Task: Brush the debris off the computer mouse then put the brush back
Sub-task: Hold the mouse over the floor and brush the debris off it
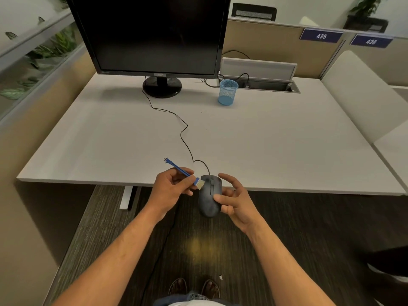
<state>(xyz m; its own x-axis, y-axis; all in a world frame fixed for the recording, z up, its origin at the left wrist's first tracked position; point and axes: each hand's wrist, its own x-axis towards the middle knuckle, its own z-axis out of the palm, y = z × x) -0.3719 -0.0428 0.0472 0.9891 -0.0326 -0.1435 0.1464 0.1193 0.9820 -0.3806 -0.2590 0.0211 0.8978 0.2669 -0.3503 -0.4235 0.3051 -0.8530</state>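
Observation:
A black wired computer mouse point(207, 195) is held in the air just off the near edge of the white desk point(110, 138), gripped from its right side by my right hand point(231, 199). My left hand point(172, 186) pinches a small blue brush point(181, 170). Its pale bristles point(200, 183) touch the mouse's front left corner, and its blue handle points up and left. The mouse's black cable point(183, 133) snakes back across the desk toward the monitor.
A black monitor point(152, 34) stands at the back of the desk. To its right stand a blue mesh cup point(228, 92) and an open cable tray point(265, 83). A few dark specks point(204, 112) lie on the desk. Dark carpet and my feet are below.

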